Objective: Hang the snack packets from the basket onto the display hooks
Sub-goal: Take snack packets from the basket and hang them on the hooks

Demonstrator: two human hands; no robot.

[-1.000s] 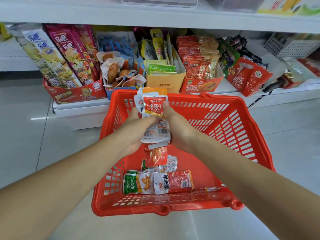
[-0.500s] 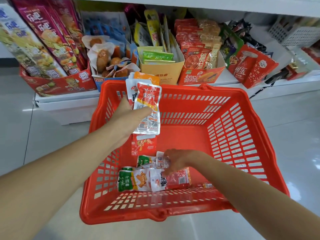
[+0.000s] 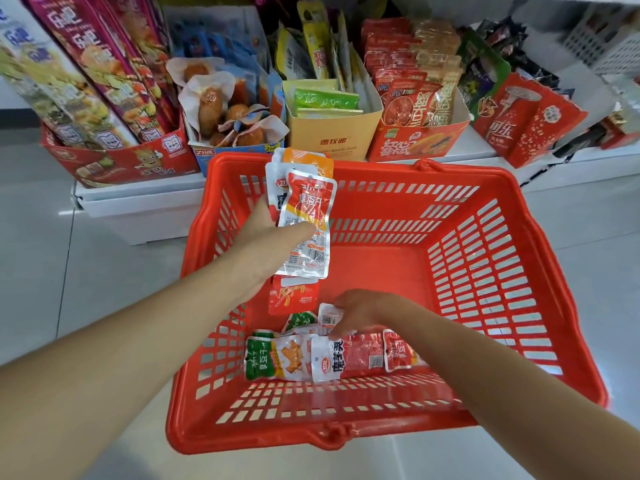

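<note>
A red plastic basket (image 3: pixel 485 271) sits on the floor in front of me. My left hand (image 3: pixel 273 237) holds a stack of snack packets (image 3: pixel 306 209) upright above the basket's left side, thumb across the front one. My right hand (image 3: pixel 360 311) is down in the basket, fingers curled on a small white packet (image 3: pixel 327 318) among the loose packets. On the basket floor lie a green-and-white packet (image 3: pixel 273 358), a red-and-white packet (image 3: pixel 349 356) and an orange packet (image 3: pixel 292 296). No display hooks are in view.
Behind the basket a low white shelf (image 3: pixel 138 199) carries open cartons of snacks: a red carton (image 3: pixel 121 161) on the left, a yellow box (image 3: pixel 332 140) in the middle, a red box (image 3: pixel 415 143) to the right. Grey tiled floor surrounds the basket.
One second ago both hands held the stack together. My right hand has left it and dropped into the basket onto the loose packets. The left hand keeps the stack.
</note>
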